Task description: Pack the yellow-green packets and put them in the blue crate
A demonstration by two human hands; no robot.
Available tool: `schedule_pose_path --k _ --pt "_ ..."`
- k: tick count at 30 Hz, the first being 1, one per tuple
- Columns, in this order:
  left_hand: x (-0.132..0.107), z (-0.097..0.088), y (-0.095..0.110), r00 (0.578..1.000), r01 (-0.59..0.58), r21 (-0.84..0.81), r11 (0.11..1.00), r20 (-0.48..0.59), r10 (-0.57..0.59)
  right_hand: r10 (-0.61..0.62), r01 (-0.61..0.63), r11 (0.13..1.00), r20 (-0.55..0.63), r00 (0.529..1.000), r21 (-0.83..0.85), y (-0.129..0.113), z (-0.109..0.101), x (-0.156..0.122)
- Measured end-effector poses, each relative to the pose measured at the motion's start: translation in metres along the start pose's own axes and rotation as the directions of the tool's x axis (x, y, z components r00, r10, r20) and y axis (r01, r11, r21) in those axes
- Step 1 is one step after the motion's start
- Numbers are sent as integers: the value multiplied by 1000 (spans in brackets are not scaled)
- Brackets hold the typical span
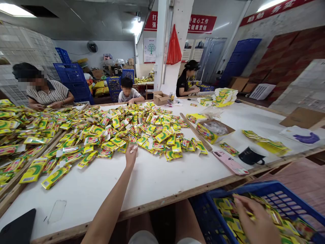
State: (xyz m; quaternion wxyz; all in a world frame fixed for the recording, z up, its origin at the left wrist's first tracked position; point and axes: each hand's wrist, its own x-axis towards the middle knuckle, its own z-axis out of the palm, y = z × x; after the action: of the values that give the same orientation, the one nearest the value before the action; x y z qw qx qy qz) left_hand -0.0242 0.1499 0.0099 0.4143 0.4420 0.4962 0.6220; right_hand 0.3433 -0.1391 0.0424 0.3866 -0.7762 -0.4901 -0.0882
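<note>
My left hand (131, 156) reaches to the near edge of a heap of small yellow-and-green printed boxes (116, 140). Its fingers are closed on a small box (132, 139) with a pale flap. Low on the right, my right hand (256, 220) is over a blue plastic crate (284, 193) of similar boxes. Its fingers are stretched out and apart, and I see nothing held in them. Many boxes in the heap have white end flaps standing out.
On the white table (152, 183), a wooden strip (195, 132) borders the heap. To its right are an open carton (215, 130), a pink phone (230, 162), a black mug (251, 156) and flat yellow cartons (265, 142). A dark phone (17, 227) lies left. Several people sit around.
</note>
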Motion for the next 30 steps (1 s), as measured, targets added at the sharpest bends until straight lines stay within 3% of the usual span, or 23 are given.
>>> schedule_pose_path --k 3,6,9,11,14,17,21,24,27,30 --pt "-20 -19 21 987 -158 153 976 32 155 -43 14 971 120 992 238 -45 39 -10" --pt "-46 -35 47 895 -423 352 835 304 325 -152 18 885 252 956 466 -103 81 -14" --pt "-72 -39 64 788 -531 377 759 548 280 -279 -19 753 345 896 658 -156 120 -19" --pt "-89 -36 66 765 -510 369 777 608 213 -330 -101 663 411 850 742 -179 141 -26" --pt "-110 -34 55 820 -407 332 851 543 181 -340 -245 576 501 796 780 -190 160 -39" --pt "-127 -38 38 893 -259 235 937 429 140 -293 -318 534 524 800 784 -182 166 -48" --pt "-142 -45 19 893 -84 181 980 449 -7 -303 -316 564 547 780 763 -173 165 -47" --pt "-145 -46 15 893 -74 199 977 449 -23 -352 -248 632 557 752 734 -177 167 -38" --pt "-146 -44 16 899 -117 181 977 438 27 -356 -183 655 512 782 734 -184 170 -30" --pt "-150 -40 16 925 -118 121 986 375 65 -344 -194 622 487 803 759 -187 170 -29"
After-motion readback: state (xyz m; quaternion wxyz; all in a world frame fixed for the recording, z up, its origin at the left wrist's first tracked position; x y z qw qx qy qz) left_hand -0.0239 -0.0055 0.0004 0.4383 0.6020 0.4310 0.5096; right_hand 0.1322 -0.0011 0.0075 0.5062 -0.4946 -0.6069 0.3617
